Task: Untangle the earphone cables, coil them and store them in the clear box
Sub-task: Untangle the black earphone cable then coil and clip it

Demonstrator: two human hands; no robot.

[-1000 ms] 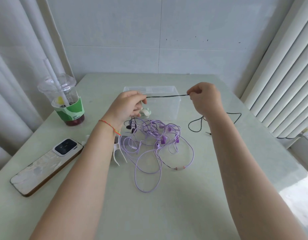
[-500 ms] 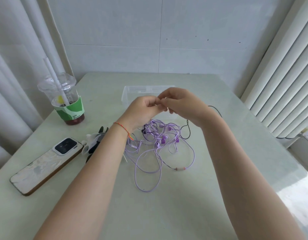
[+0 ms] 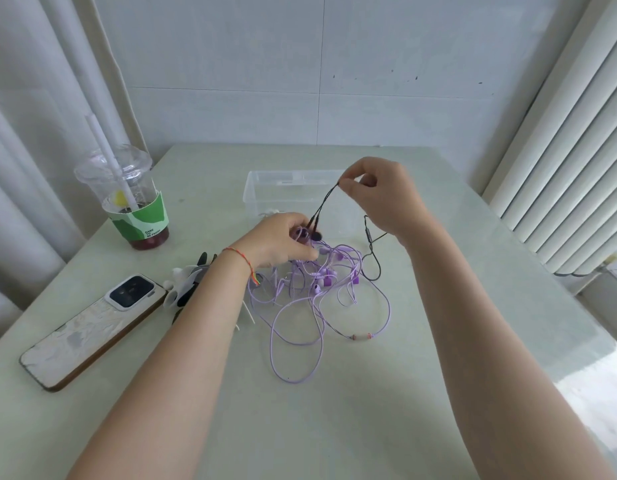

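A tangle of purple earphone cables [image 3: 310, 299] lies in the middle of the table. My right hand [image 3: 379, 199] is raised above it and pinches the black earphone cable [image 3: 322, 206], whose two strands run down to black earbuds at my left hand. The rest of the black cable loops down onto the table under my right wrist. My left hand [image 3: 279, 242] hovers at the top of the pile with fingers curled around the black earbuds and purple strands. The clear box [image 3: 262, 188] stands behind the pile, open.
A phone [image 3: 92, 327] lies at the left. A plastic cup with a straw [image 3: 130, 199] stands at the back left. A small white and black item [image 3: 187, 285] sits beside my left forearm. A white radiator [image 3: 570, 161] runs along the right.
My hands were joined over the pile. My right hand has lifted up and to the right, drawing the black cable taut, while my left hand has dropped onto the tangle.
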